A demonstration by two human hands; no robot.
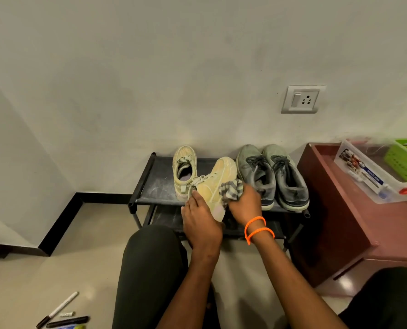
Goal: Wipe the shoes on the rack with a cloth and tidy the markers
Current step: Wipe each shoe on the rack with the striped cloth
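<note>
The left hand (198, 224) grips the heel of a yellow shoe (217, 184) lifted over the black rack (155, 181). At its 3 o'clock, the right hand (244, 205) clutches a checked cloth (231, 189) against the shoe's side. Its mate (184, 169) and a grey pair (272, 174) sit on the rack. Markers (62, 314) lie on the floor at 7 o'clock.

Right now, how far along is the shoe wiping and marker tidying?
Nothing looks finished. In hand: the left hand holds a yellow shoe while the right hand presses a checked cloth on it. Left: the other yellow shoe, the grey pair, and the markers on the floor.
</note>
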